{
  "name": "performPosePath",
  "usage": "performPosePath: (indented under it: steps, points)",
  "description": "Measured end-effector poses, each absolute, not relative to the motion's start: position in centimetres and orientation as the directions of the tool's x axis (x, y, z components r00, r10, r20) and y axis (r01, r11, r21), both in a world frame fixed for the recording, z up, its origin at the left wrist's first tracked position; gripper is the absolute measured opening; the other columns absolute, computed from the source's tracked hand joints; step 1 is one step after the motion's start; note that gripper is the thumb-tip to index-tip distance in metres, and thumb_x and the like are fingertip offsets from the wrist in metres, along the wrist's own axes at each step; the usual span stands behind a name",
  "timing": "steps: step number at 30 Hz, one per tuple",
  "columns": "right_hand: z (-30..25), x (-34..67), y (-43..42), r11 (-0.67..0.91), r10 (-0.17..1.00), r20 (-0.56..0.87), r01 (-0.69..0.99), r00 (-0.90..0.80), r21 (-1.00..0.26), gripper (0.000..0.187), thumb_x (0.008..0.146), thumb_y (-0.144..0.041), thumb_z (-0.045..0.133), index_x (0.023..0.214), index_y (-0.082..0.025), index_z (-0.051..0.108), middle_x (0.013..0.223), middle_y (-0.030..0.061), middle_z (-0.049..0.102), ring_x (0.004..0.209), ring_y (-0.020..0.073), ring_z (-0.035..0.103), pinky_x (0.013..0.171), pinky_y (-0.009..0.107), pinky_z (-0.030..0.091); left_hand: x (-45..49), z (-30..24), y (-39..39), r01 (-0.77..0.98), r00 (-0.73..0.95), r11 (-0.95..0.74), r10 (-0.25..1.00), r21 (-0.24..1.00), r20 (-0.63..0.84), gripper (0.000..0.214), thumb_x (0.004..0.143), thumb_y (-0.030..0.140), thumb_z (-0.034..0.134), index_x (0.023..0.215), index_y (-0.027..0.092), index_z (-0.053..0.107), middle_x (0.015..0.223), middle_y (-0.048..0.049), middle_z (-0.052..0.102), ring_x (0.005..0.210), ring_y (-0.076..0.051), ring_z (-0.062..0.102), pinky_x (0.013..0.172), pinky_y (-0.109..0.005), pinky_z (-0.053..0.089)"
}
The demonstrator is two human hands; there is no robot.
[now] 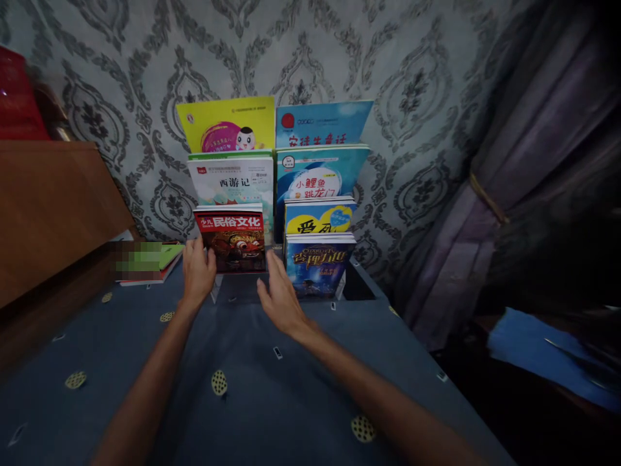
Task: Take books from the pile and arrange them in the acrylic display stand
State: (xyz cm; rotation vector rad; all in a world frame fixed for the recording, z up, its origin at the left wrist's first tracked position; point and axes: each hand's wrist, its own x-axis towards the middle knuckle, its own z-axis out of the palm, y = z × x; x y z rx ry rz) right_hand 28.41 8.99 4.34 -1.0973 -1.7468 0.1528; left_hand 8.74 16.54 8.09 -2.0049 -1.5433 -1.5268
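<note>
A stepped clear rack stands at the far edge of a blue patterned tablecloth and holds two columns of children's books. My left hand rests against the left side of the front-left red book, fingers loosely apart. My right hand is open, fingers stretched toward that book's right edge, just short of the dark blue book in the front-right slot. Behind them rise a white book, a yellow book, and light blue books.
A thin stack of books with a green cover lies flat at the left beside a brown wooden board. Patterned wallpaper is behind the rack. A purple curtain hangs at the right, with a blue cloth below it.
</note>
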Motion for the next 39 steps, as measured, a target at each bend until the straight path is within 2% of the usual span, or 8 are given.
performPosePath:
  steps: [9, 16, 19, 22, 25, 31, 35, 39]
  points:
    - [4.5, 36.2, 3.3, 0.594, 0.663, 0.748, 0.609, -0.001, -0.525, 0.045, 0.100, -0.020, 0.045, 0.143, -0.025, 0.056, 0.136, 0.0108, 0.065, 0.127, 0.0240, 0.061, 0.108, 0.047, 0.052, 8.4, 7.5, 16.6, 0.766, -0.061, -0.488, 0.594, 0.420, 0.802, 0.041, 0.091, 0.027, 0.047, 0.130, 0.016, 0.054, 0.104, -0.0137, 0.060, 0.109, -0.032, 0.057, 0.102, -0.053, 0.047]
    - [5.1, 38.3, 2.7, 0.574, 0.615, 0.779, 0.607, 0.125, -0.550, 0.036, 0.098, -0.021, 0.048, 0.130, -0.026, 0.064, 0.127, 0.0099, 0.068, 0.119, 0.0254, 0.065, 0.102, 0.048, 0.055, 10.2, 9.1, 14.3, 0.802, -0.115, -0.470, 0.483, 0.368, 0.868, 0.056, 0.090, 0.024, 0.049, 0.143, 0.009, 0.041, 0.136, -0.0231, 0.050, 0.132, -0.035, 0.046, 0.114, -0.056, 0.036]
    - [5.7, 39.2, 3.0, 0.550, 0.574, 0.792, 0.617, 0.209, -0.562, 0.036, 0.097, -0.023, 0.048, 0.129, -0.026, 0.065, 0.126, 0.0111, 0.067, 0.116, 0.0265, 0.065, 0.097, 0.048, 0.057, 12.5, 9.7, 12.4, 0.806, 0.015, -0.549, 0.394, 0.222, 0.919, 0.050, 0.093, 0.021, 0.049, 0.141, 0.011, 0.045, 0.141, -0.0223, 0.049, 0.138, -0.034, 0.042, 0.118, -0.055, 0.033]
    - [6.1, 40.8, 3.6, 0.521, 0.501, 0.813, 0.646, 0.299, -0.558, 0.037, 0.095, -0.025, 0.049, 0.129, -0.024, 0.063, 0.127, 0.0120, 0.066, 0.116, 0.0272, 0.064, 0.094, 0.048, 0.057, 15.7, 9.2, 10.8, 0.687, 0.250, -0.715, 0.396, 0.126, 0.884, 0.044, 0.097, 0.019, 0.044, 0.141, 0.016, 0.047, 0.136, -0.0185, 0.057, 0.134, -0.028, 0.050, 0.117, -0.050, 0.038]
    - [6.7, 42.3, 4.5, 0.494, 0.456, 0.816, 0.661, 0.356, -0.565, 0.039, 0.095, -0.031, 0.051, 0.132, -0.022, 0.061, 0.132, 0.0135, 0.064, 0.119, 0.0283, 0.062, 0.097, 0.050, 0.055, 19.0, 8.2, 10.0, 0.559, 0.317, -0.789, 0.488, 0.255, 0.813, 0.052, 0.101, 0.024, 0.041, 0.152, 0.017, 0.034, 0.147, -0.0188, 0.052, 0.140, -0.027, 0.048, 0.119, -0.050, 0.038]
    - [7.4, 43.9, 7.1, 0.478, 0.570, 0.687, 0.499, 0.450, -0.723, 0.055, 0.096, -0.051, 0.053, 0.142, -0.021, 0.055, 0.144, 0.0167, 0.060, 0.128, 0.0314, 0.060, 0.108, 0.056, 0.047, 22.8, 6.9, 10.5, 0.336, 0.221, -0.742, 0.661, 0.580, 0.717, 0.067, 0.101, 0.036, 0.043, 0.161, 0.018, 0.018, 0.166, -0.0183, 0.029, 0.154, -0.028, 0.029, 0.126, -0.050, 0.027]
    - [6.7, 43.6, 8.4, 0.505, 0.621, 0.634, 0.384, 0.461, -0.773, 0.060, 0.097, -0.057, 0.050, 0.145, -0.021, 0.053, 0.147, 0.0170, 0.058, 0.135, 0.0308, 0.056, 0.113, 0.057, 0.044, 23.5, 6.1, 11.0, 0.220, 0.187, -0.699, 0.715, 0.681, 0.673, 0.069, 0.101, 0.041, 0.043, 0.161, 0.021, 0.016, 0.168, -0.0152, 0.024, 0.155, -0.027, 0.026, 0.127, -0.049, 0.022]
    - [6.5, 43.0, 8.4, 0.485, 0.635, 0.636, 0.414, 0.439, -0.770, 0.061, 0.099, -0.057, 0.044, 0.147, -0.020, 0.051, 0.148, 0.0164, 0.057, 0.137, 0.0293, 0.055, 0.115, 0.054, 0.044, 24.0, 5.4, 11.0, 0.180, 0.205, -0.664, 0.747, 0.726, 0.632, 0.068, 0.102, 0.040, 0.041, 0.162, 0.024, 0.014, 0.169, -0.0123, 0.023, 0.156, -0.025, 0.025, 0.128, -0.047, 0.022]
